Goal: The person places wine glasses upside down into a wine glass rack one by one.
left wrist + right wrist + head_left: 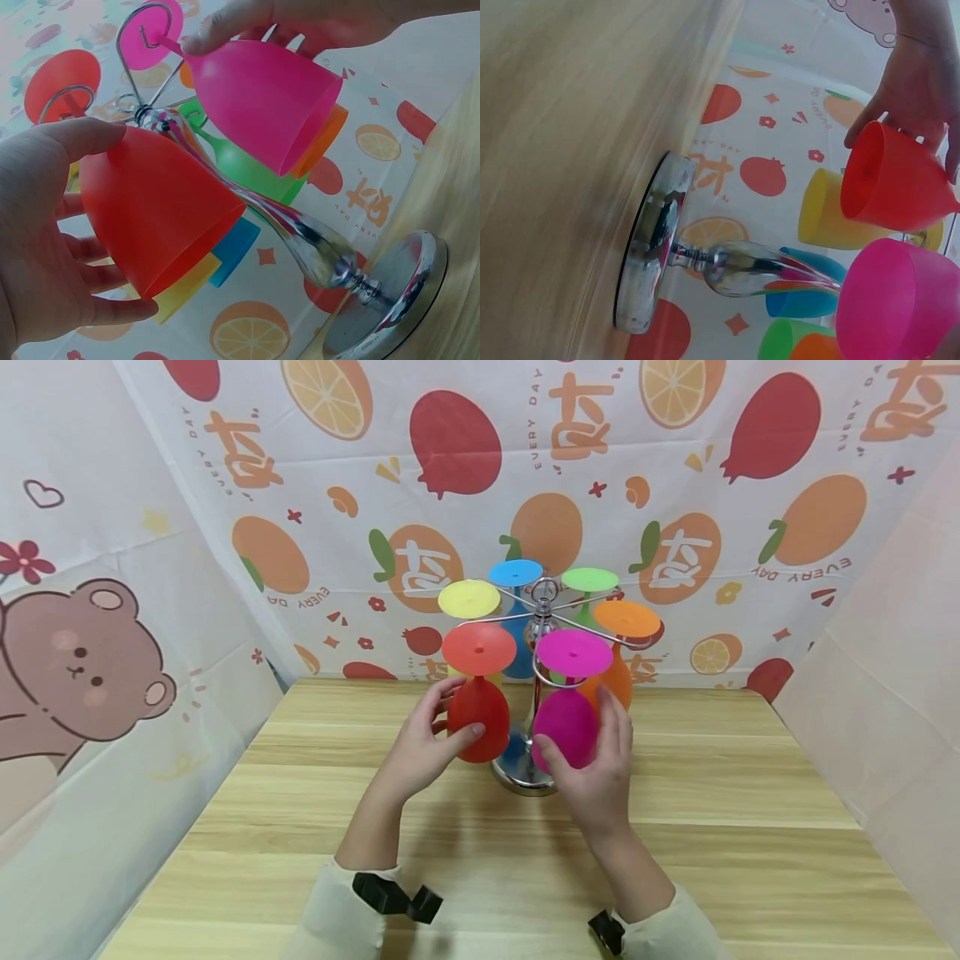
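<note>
A chrome rack (525, 783) on a round base carries several coloured plastic wine goblets, hung upside down by their feet. My left hand (420, 750) holds the bowl of the red goblet (480, 727), thumb on the near side and fingers spread along the far side. Opposite it, my right hand (602, 781) grips the bowl of the magenta goblet (566, 727) between thumb and fingers. Both goblets' stems sit in the rack's wire loops. In the left wrist view, the red goblet (161, 210) has its open rim facing down toward the base (405, 292).
Farther round the rack hang a yellow goblet (468, 599), a blue goblet (516, 573), a green goblet (589, 580) and an orange goblet (627, 619). The rack stands on a wooden table (300, 827), with a fruit-print cloth (465, 452) behind it.
</note>
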A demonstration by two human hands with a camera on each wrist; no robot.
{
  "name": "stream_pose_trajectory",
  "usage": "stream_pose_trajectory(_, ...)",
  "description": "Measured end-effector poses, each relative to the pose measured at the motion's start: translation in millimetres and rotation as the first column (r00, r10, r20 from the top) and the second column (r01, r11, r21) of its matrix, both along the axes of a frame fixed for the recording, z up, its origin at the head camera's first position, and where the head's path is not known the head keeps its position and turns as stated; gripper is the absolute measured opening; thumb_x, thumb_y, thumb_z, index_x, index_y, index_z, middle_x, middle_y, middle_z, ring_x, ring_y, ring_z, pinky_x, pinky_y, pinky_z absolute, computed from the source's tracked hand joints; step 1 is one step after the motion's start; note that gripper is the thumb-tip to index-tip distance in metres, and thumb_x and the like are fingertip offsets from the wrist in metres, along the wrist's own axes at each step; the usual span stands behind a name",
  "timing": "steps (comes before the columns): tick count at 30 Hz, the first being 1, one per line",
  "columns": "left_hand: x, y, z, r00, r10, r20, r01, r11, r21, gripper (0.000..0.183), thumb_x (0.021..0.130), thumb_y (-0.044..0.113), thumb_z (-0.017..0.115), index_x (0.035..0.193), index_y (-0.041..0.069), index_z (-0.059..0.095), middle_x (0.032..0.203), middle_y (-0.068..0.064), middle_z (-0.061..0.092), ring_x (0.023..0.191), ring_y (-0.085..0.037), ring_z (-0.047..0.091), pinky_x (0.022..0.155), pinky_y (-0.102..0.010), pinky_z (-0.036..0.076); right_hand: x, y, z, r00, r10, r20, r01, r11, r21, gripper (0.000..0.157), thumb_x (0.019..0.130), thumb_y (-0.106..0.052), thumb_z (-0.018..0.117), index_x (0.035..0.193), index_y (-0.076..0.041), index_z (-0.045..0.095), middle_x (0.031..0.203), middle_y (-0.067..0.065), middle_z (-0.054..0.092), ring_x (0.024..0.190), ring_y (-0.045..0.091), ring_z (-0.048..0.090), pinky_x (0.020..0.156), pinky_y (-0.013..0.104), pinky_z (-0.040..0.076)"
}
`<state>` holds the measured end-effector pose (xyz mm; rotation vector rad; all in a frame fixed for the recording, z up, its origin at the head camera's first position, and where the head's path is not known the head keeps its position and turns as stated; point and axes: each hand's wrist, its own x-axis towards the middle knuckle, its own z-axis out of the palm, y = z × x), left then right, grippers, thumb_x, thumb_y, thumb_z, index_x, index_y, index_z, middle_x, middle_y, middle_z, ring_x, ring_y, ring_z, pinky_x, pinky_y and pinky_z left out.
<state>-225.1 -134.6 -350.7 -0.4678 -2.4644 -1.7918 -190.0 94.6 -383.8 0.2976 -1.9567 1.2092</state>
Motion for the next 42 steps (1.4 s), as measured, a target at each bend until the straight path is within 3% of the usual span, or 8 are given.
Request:
stream_pose_trajectory(10, 0.3, -0.3, 0.6, 1.0, 0.004, -0.007, -0.004, 1.0, -0.007, 0.071, 0.083, 0.025, 0.079, 0.143, 0.032, 0.042, 0.136, 0.002, 0.052, 0.126, -0.024, 0.048, 0.095, -0.05, 0.052, -1.9, -1.2, -3.6, 0.999, 0.018, 0.035, -0.019, 1.0, 0.017, 0.087, 0.076, -0.017, 0.085, 0.149, -0.01, 0.038, 0.144, 0.01, 0.046, 0.13, 0.024, 0.046, 0.082, 0.052, 0.058)
stream_pose_trajectory(42, -1.6, 2.0, 1.2, 1.0, -0.011, -0.004, 0.011, 1.0, -0.019, 0.071, 0.084, 0.028, 0.078, 0.143, 0.032, 0.04, 0.136, 0.002, 0.051, 0.126, -0.024, 0.047, 0.096, -0.05, 0.052, -2.3, 5.3, -2.3, 0.999, 0.02, 0.046, -0.022, 0.998, 0.061, 0.085, 0.078, -0.02, 0.084, 0.148, -0.007, 0.038, 0.145, 0.011, 0.043, 0.131, 0.023, 0.044, 0.083, 0.049, 0.059)
